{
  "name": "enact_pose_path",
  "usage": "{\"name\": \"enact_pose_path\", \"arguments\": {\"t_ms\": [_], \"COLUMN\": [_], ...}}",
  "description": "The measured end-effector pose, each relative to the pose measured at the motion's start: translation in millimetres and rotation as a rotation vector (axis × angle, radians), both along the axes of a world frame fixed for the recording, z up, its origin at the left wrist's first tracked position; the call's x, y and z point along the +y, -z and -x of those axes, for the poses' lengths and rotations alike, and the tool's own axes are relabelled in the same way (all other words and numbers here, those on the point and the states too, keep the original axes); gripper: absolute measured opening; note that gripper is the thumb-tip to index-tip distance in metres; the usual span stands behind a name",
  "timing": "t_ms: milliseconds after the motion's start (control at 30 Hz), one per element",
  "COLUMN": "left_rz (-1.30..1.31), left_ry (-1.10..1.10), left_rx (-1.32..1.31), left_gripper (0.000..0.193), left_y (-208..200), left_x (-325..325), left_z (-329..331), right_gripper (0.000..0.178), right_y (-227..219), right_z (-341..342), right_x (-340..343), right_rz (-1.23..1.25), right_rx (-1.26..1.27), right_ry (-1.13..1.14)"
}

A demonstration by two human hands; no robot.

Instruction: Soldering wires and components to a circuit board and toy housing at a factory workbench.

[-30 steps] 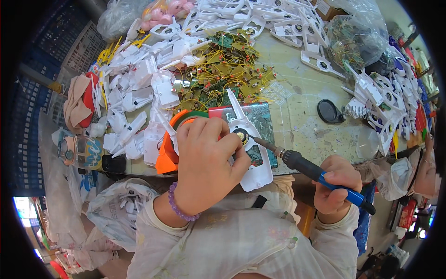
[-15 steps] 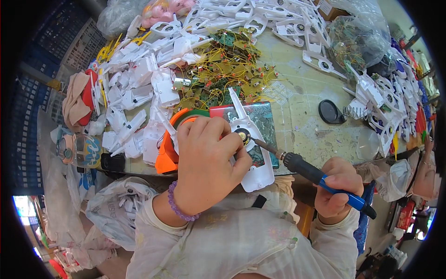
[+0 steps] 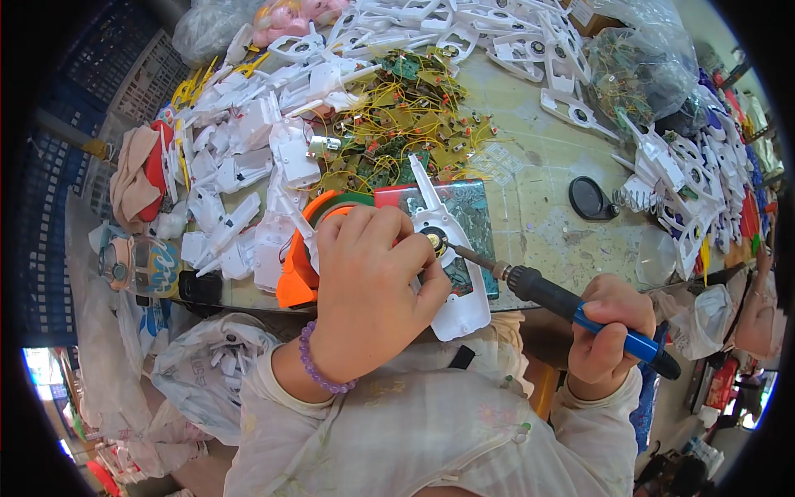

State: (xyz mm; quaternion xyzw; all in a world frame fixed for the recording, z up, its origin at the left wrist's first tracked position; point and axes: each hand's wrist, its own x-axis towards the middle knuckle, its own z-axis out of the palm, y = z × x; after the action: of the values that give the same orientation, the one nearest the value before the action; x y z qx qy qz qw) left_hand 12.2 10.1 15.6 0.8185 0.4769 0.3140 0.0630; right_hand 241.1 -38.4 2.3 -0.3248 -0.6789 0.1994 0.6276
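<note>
My right hand [image 3: 613, 331] is wrapped round the blue and black handle of a soldering iron [image 3: 542, 290]. The iron slants up to the left, its tip at the rim of a small round speaker [image 3: 434, 240]. That speaker sits in a white plastic shell [image 3: 462, 316], which lies over a dark patterned block [image 3: 479, 217] with a red end. My left hand [image 3: 373, 286] is closed in a pinch at the speaker's left edge, and its own fingers hide what they hold. Just behind it is an orange holder [image 3: 296, 277] with a green part.
Green circuit boards [image 3: 406, 116] with yellow wires are heaped beyond my hands. White plastic parts [image 3: 240, 174] pile up at left, and more shells [image 3: 696, 182] at right. A black round lid [image 3: 590, 199] lies right of centre. A clear bottle [image 3: 149, 267] stands at the left edge.
My right hand and the soldering iron have shifted slightly to the right. The iron's tip stays by the speaker, and my left hand is almost still.
</note>
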Motion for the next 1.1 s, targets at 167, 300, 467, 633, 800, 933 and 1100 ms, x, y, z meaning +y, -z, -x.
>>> {"name": "enact_pose_path", "arguments": {"t_ms": [167,300,467,633,800,933,1100], "left_rz": [-0.004,-0.002,-0.021,-0.034,-0.011,-0.022,-0.028], "left_ry": [0.004,0.009,0.013,0.006,0.002,0.002,-0.011], "left_rx": [-0.006,-0.009,-0.015,-0.016,-0.005,-0.003,0.023], "left_gripper": [0.01,0.01,0.009,0.009,0.008,0.009,0.009], "left_y": [0,1,3,3,3,2,3], "left_x": [0,-1,2,0,0,1,2], "left_z": [-1,0,0,-1,-1,-1,-3], "right_gripper": [0.015,0.013,0.02,0.03,0.031,0.032,0.033], "right_y": [0,-2,8,9,16,18,11], "right_z": [-2,1,-3,1,-11,-23,-57], "right_x": [0,3,4,-1,-7,-18,-19], "right_rz": [0.023,-0.018,-0.075,-0.122,-0.064,-0.063,-0.239], "right_rx": [0.032,0.02,-0.017,-0.02,0.12,0.117,0.252], "right_ry": [-0.01,-0.012,-0.084,0.039,0.117,0.3,0.874]}}
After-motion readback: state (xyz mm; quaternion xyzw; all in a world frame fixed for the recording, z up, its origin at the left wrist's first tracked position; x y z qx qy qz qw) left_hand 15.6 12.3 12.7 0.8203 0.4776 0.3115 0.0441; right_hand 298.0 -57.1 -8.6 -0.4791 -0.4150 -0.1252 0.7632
